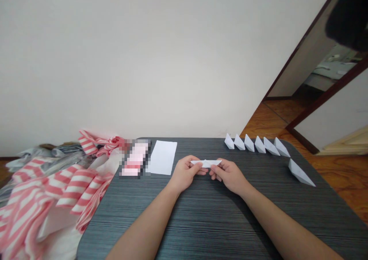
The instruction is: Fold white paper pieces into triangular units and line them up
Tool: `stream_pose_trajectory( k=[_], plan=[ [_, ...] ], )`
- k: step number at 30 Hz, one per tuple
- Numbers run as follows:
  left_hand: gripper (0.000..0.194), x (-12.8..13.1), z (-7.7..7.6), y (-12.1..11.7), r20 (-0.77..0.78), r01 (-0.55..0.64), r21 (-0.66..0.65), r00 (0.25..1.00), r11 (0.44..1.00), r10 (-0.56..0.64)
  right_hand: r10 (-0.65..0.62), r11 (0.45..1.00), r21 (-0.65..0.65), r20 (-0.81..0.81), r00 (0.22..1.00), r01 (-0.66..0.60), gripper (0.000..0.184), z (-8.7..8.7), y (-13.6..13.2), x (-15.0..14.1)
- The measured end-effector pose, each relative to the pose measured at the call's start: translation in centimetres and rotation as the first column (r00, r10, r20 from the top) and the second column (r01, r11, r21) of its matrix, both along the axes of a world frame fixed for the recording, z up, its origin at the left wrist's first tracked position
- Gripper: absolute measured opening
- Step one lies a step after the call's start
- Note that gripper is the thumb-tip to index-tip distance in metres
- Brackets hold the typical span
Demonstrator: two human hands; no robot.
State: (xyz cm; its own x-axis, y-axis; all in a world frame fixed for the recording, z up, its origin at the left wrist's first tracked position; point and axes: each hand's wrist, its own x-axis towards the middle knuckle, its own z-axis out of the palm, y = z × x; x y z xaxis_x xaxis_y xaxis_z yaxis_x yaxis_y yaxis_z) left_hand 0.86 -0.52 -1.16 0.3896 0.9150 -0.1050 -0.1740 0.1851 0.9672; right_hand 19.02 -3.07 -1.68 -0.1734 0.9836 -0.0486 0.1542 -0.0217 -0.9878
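Note:
A small white folded paper boat [206, 163] is held level over the middle of the table. My left hand [186, 172] pinches its left end between thumb and fingers. At the other end, my right hand [228, 174] grips it the same way, thumb on the near side. The boat has long pointed ends and a low peak in its centre. Parts of both ends are covered by my fingers.
The dark table [195, 221] bears a stack of white paper [163, 157] and a pixelated pink object [135, 157] on the left. Several paper boats [249, 143] line the back right, with one boat [300, 173] nearer. Striped cloth [71, 187] lies at the left.

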Motion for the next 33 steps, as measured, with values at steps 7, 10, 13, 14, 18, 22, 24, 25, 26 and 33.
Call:
stream_pose_trajectory(
  k=[7,10,13,14,18,22,24,25,26,33],
  plan=[
    [0.029,-0.2,0.4,0.1,-0.061,0.057,0.038,0.997,0.998,-0.055,0.011,0.997,0.075,0.078,0.997,-0.017,0.020,0.8,-0.2,-0.1],
    [0.029,-0.2,0.7,0.0,-0.131,0.101,0.073,0.987,0.992,-0.091,0.017,0.996,0.090,0.117,0.993,-0.028,0.020,1.1,-0.3,0.0],
    [0.026,-0.2,0.8,-0.1,-0.182,0.134,0.092,0.976,0.987,-0.116,0.034,0.994,0.103,0.128,0.991,-0.047,0.019,1.0,-0.4,0.1],
    [0.025,-0.2,0.8,-0.1,-0.188,0.140,0.099,0.975,0.985,-0.119,0.039,0.993,0.104,0.124,0.992,-0.052,0.019,0.9,-0.5,0.1],
    [0.024,-0.2,0.8,-0.2,-0.191,0.151,0.132,0.974,0.980,-0.124,0.055,0.992,0.111,0.100,0.994,-0.066,0.017,0.6,-0.4,-0.1],
    [0.024,-0.2,0.8,-0.3,-0.197,0.153,0.126,0.972,0.980,-0.127,0.057,0.992,0.105,0.091,0.994,-0.067,0.017,0.3,-0.2,-0.2],
    [0.024,-0.2,0.8,-0.3,-0.195,0.155,0.129,0.972,0.979,-0.129,0.055,0.993,0.097,0.101,0.993,-0.065,0.017,0.2,-0.2,-0.1],
    [0.024,-0.2,0.7,-0.3,-0.197,0.155,0.135,0.972,0.979,-0.126,0.054,0.993,0.100,0.111,0.992,-0.065,0.017,0.2,-0.2,-0.1],
    [0.025,-0.2,0.7,-0.4,-0.201,0.154,0.143,0.972,0.978,-0.123,0.050,0.992,0.106,0.125,0.991,-0.064,0.017,0.1,-0.2,0.0],
    [0.034,0.1,0.5,-0.4,-0.220,0.070,0.201,0.975,0.977,-0.025,0.020,0.989,0.140,0.167,0.986,-0.044,0.017,0.3,-0.4,0.1]
  ],
)
